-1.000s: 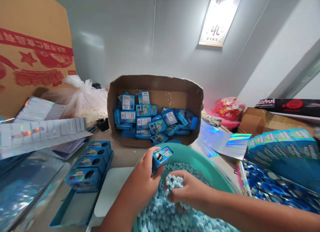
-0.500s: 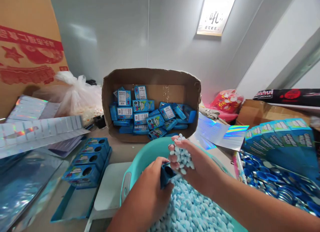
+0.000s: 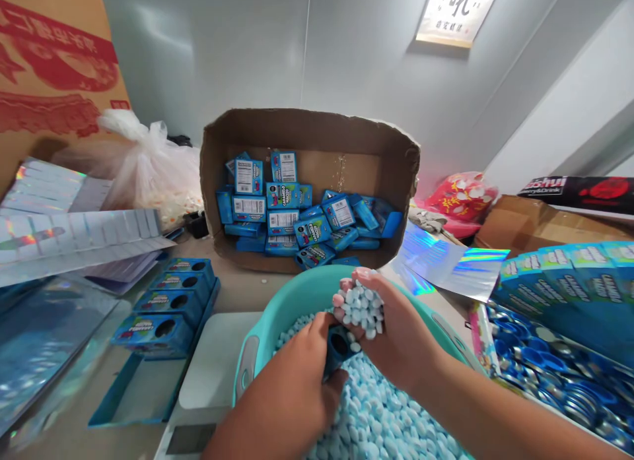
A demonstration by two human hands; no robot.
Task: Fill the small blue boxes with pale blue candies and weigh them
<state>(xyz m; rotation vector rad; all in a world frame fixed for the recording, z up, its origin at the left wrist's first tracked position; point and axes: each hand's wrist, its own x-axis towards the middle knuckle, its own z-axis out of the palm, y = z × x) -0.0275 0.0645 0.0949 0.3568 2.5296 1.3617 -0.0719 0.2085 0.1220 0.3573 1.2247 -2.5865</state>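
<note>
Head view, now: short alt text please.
The person's left hand holds a small blue box with a round opening beside the right hand, which cups pale blue pellets over a teal tub of more pellets. Behind is an open cardboard box of printed blue boxes; at left, four holed boxes stand in a blue tray.

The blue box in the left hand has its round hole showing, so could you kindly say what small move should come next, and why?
Probably tilt the right hand slightly toward the blue box: pale pieces are heaped in its palm, and the left hand holds the box close by, hole uncovered.
</note>
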